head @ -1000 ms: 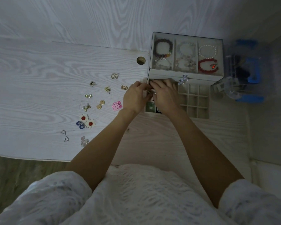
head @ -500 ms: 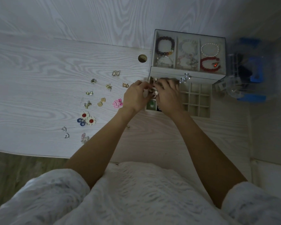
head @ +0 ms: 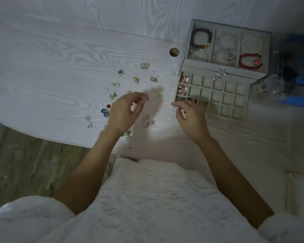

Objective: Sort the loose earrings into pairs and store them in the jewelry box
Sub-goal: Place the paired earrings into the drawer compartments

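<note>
Hovering left hand (head: 124, 114) pinching pink earring (head: 147, 98) (blurred); right hand (head: 191, 116) curled.

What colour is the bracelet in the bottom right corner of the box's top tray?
Red; the bracelet shows best in the head view.

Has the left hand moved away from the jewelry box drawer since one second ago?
Yes. The left hand was at the drawer of the jewelry box, next to the right hand; now it is left of it, over the loose earrings on the table.
</note>
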A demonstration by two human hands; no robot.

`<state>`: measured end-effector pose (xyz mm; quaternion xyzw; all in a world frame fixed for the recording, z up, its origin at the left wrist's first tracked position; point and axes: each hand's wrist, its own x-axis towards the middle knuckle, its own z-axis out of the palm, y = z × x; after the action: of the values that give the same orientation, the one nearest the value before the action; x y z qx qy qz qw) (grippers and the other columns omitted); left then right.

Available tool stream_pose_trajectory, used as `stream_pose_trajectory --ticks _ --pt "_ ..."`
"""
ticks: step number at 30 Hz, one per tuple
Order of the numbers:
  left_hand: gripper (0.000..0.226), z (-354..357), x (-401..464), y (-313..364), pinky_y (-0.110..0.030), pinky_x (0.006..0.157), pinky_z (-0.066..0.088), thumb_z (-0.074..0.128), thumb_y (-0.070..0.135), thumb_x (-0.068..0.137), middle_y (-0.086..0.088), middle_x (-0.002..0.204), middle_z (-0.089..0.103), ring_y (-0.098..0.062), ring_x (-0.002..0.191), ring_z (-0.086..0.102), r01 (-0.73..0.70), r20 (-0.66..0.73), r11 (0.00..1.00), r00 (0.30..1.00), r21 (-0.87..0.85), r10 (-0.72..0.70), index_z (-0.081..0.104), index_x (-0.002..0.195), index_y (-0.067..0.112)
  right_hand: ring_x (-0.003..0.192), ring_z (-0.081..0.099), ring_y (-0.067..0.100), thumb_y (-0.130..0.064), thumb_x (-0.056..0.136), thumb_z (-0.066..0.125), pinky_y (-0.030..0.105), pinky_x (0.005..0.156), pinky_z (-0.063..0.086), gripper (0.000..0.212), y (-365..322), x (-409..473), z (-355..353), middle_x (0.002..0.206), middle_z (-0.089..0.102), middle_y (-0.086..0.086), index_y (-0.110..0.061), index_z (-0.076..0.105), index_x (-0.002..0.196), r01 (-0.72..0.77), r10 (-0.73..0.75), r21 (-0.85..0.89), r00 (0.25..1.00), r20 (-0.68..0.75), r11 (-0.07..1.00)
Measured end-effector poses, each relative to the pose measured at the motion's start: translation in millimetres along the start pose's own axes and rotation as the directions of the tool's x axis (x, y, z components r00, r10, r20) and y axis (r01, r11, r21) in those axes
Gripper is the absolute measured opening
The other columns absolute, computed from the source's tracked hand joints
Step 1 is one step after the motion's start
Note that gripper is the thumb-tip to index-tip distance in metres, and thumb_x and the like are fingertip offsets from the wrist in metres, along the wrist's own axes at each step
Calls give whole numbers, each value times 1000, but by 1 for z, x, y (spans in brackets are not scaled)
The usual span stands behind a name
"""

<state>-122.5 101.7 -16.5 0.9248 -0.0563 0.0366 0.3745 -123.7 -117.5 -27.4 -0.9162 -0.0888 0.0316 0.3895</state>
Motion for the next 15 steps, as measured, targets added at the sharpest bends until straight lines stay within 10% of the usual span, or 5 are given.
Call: stream_pose_trajectory --ticks 7,15 --pt "20 4 -55 -28 -29 72 49 64 18 83 -3 91 71 -22 81 65 194 -37 969 981 150 -191 67 103 14 86 56 17 -9 84 65 33 80 50 44 -12 -15 47 118 52 9 -11 52 125 85 -54 -105 962 269 991" --pt "34 41 -42 -12 -42 79 47 67 22 78 -15 103 66 -35 92 57 142 127 954 975 263 -180 64 109 9 103 50 26 -12 85 63 36 74 47 35 -18 3 63 110 57 9 -11 58 119 170 -110 -245 965 240 954"
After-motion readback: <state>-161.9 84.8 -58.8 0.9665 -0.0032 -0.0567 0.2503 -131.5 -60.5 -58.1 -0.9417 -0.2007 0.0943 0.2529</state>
